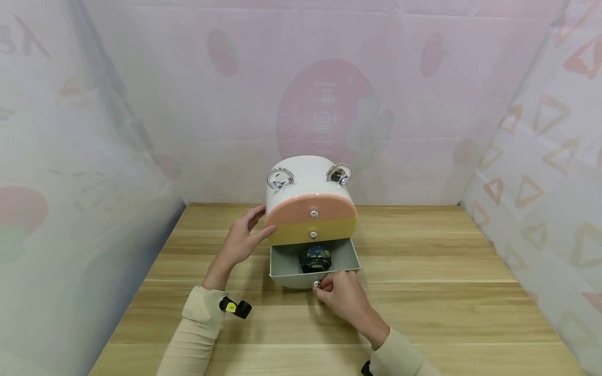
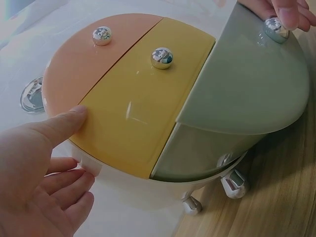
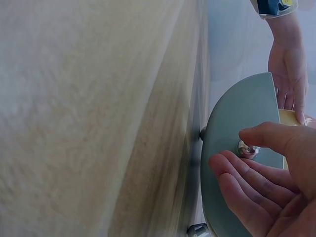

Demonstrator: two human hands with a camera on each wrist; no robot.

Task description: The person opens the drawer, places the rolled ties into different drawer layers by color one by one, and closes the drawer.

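Note:
A small white drawer box [image 1: 308, 172] stands on the wooden table [image 1: 423, 292]. Its orange top drawer [image 1: 310, 209] and yellow middle drawer [image 1: 291, 234] are pushed in. The grey bottom drawer [image 1: 282, 261] is pulled out, and a dark camouflage-patterned round object [image 1: 315, 258] lies inside. My right hand [image 1: 340, 295] pinches the silver knob [image 1: 317, 284] on that drawer's front; the knob [image 3: 245, 148] sits between thumb and fingers. My left hand [image 1: 240, 240] rests flat against the box's left side, its thumb [image 2: 69, 121] touching the yellow drawer [image 2: 138, 113] by its edge.
Pink patterned panels [image 1: 117, 130] wall in the table at the back and on both sides. Two silver ring handles [image 1: 280, 178] sit on top of the box, and small metal feet [image 2: 232, 183] hold it off the table. Bare wood lies left and right of it.

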